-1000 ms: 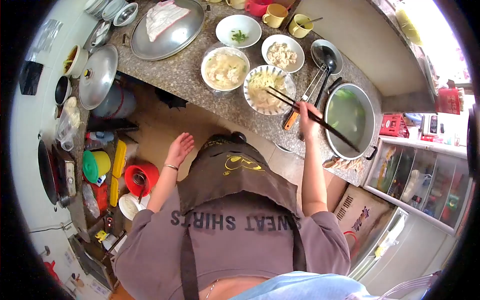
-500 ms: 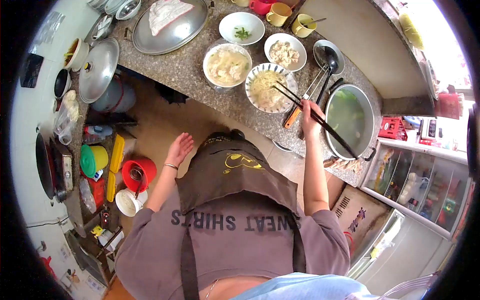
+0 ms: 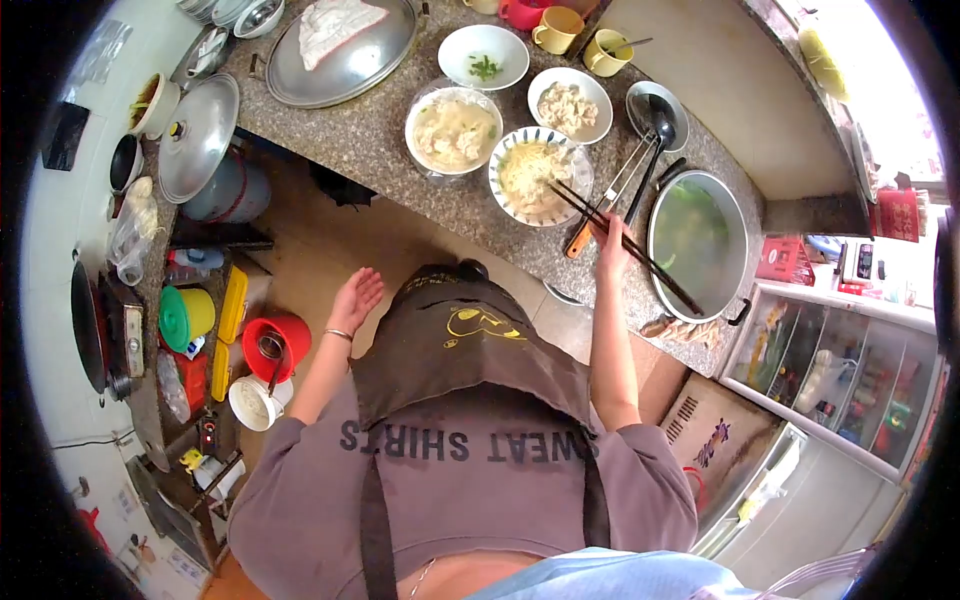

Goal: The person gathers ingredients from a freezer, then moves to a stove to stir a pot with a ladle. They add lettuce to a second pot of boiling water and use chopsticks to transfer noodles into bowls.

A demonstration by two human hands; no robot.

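Note:
Long dark chopsticks (image 3: 652, 262) are gripped in my right hand (image 3: 612, 246). Their tips reach the noodles (image 3: 530, 172) in a patterned bowl (image 3: 502, 202) at the counter's front edge. My left hand (image 3: 357, 298) hangs over the floor beside my apron, fingers stretched out, holding nothing. Left of the noodles stands a bowl of wontons in soup (image 3: 455, 132). Behind are a bowl with chopped greens (image 3: 484, 66) and a bowl of pale meat-like pieces (image 3: 569, 106). To the right of my right hand is a big pot (image 3: 745, 235) of greenish liquid.
A strainer (image 3: 632, 170) with an orange handle and a black ladle (image 3: 657, 125) lie between bowl and pot. Yellow cups (image 3: 606, 54) stand at the back. A large lid (image 3: 345, 62) bears a cloth. Buckets (image 3: 290, 340) stand low on the left.
My right hand has shifted slightly left and down with the chopsticks. Their tips have moved a little right and lower in the noodle bowl. My left hand is nearly unmoved.

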